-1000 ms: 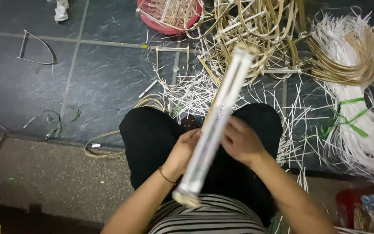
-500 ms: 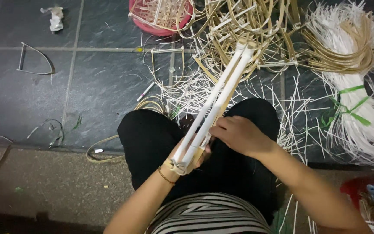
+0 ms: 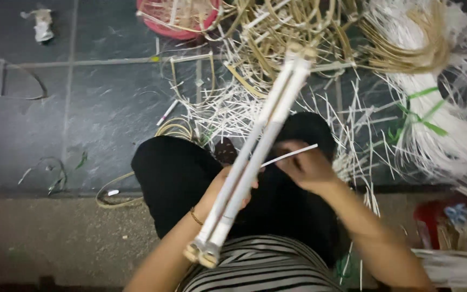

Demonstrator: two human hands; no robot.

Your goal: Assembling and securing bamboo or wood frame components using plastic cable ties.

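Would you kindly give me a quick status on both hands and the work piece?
Left hand grips paired white-wrapped rods mid-length. Right hand pinches thin white strip beside rods. Loose cane strips litter floor beyond knees.

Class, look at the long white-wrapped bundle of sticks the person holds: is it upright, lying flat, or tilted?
Tilted. The bundle of sticks slants from its near end by the striped shirt up to the right; the left hand holds it mid-length.

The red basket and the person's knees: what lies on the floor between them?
In the head view, loose white strips and bent tan cane loops litter the dark floor between the red basket and the knees.
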